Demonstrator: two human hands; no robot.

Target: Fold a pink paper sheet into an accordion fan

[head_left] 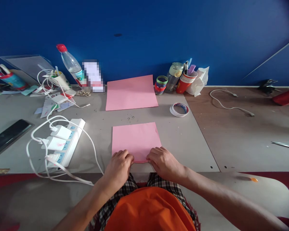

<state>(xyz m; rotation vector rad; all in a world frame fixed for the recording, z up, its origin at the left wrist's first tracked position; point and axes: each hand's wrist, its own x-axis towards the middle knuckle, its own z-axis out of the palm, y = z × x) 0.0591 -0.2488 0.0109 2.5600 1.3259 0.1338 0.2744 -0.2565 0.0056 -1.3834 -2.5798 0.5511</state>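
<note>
Orange cloth (149, 208) covers my front, and beyond it my left hand (121, 163) and right hand (164, 162) each grasp the near edge of a pink sheet (135, 138), one toward either end. That edge looks doubled into a narrow layered band; I judge the spread grip presses it evenly, so it lies straight. The sheet rests flat on the worktop (173, 141), directly before me, probably so both arms reach it alike. To its left, a power strip (73, 141) carries white plugs, their cables looping near my left forearm. Farther off to the right, a tape roll (174, 113) lies flat, apart from the paper. A second pink sheet (131, 93) reaches the blue wall (144, 48), seemingly out of my hands' way. Against that wall, a bottle (71, 64) leans, perhaps for support.
</note>
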